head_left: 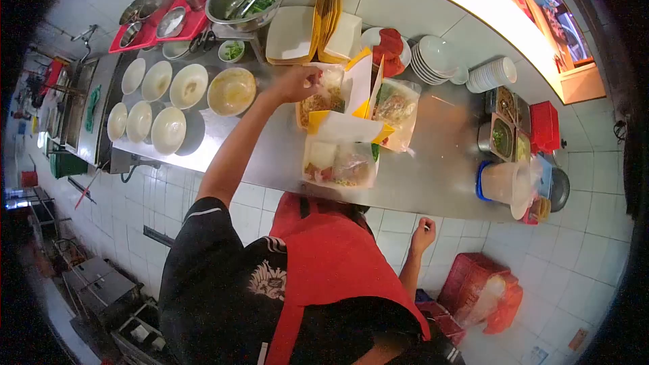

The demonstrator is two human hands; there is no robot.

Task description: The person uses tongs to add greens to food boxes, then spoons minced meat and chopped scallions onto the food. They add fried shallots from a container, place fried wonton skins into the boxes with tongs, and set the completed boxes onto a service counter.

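Observation:
My left hand (297, 85) reaches over an open takeaway box (302, 120) of noodles. Its fingers are pinched at a clear plastic bag (331, 80) with pale contents in that box. Nearer my body, a second open takeaway box (371, 177) holds a white packet (322, 155) and another clear bag (352, 160). To the right, a third box of food (395, 108) has clear plastic about it. My right hand (424, 234) hangs beyond the counter's front edge, away from the boxes. Its fingers are curled closed; what they hold, if anything, is too small to make out.
Several used bowls (188, 86) stand on the steel counter (277, 152) at left. Behind are a metal bowl of greens (245, 1) and stacked folded boxes (326, 17). Plates (433, 57), ingredient trays (501, 136) and a plastic tub (499, 181) lie at right.

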